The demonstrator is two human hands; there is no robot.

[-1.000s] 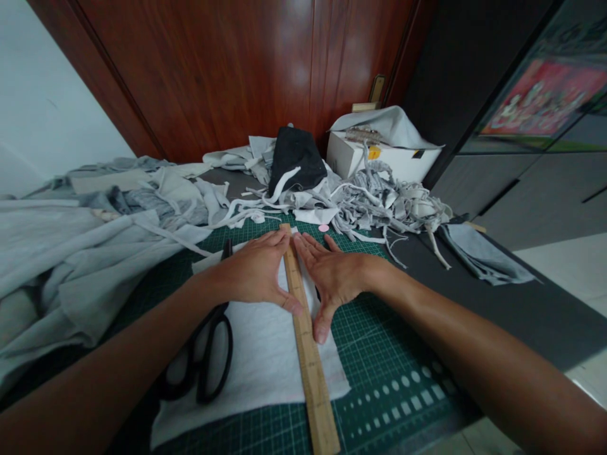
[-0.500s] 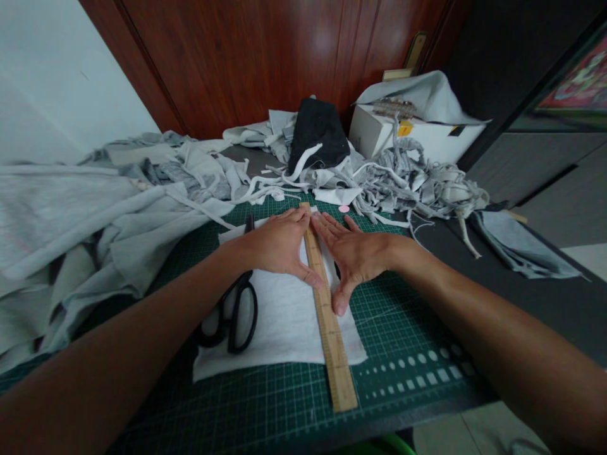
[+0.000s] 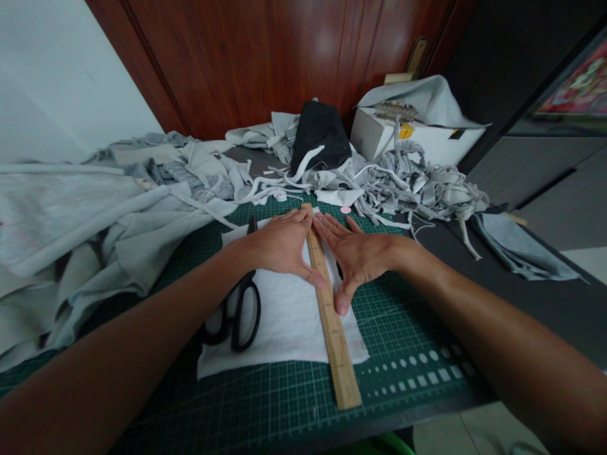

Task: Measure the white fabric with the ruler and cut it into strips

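Note:
A white piece of cloth [image 3: 284, 322] lies flat on a green cutting mat [image 3: 403, 335]. Lengthwise over its right part rests a wooden ruler [image 3: 337, 344], whose near end reaches past the cloth onto the mat. My left hand [image 3: 289, 245] is spread out, fingertips and thumb pressing on the ruler. Along the ruler's right side, my right hand [image 3: 353, 253] lies with fingers stretched and thumb apart, touching the cloth. Black-handled scissors [image 3: 245, 316] rest on the cloth's left part, partly hidden under my left hand and forearm.
Grey and white fabric [image 3: 95, 221] is heaped at the left. Tangled fabric strips [image 3: 403, 183] and a black cloth [image 3: 320, 136] lie at the back, before a white box [image 3: 370, 136]. A pink disc [image 3: 345, 210] sits near the mat's far edge. Folded grey cloth [image 3: 526, 243] lies right.
Both hands keep their places on the ruler and cloth. The whole view has shifted slightly; nothing was picked up or let go.

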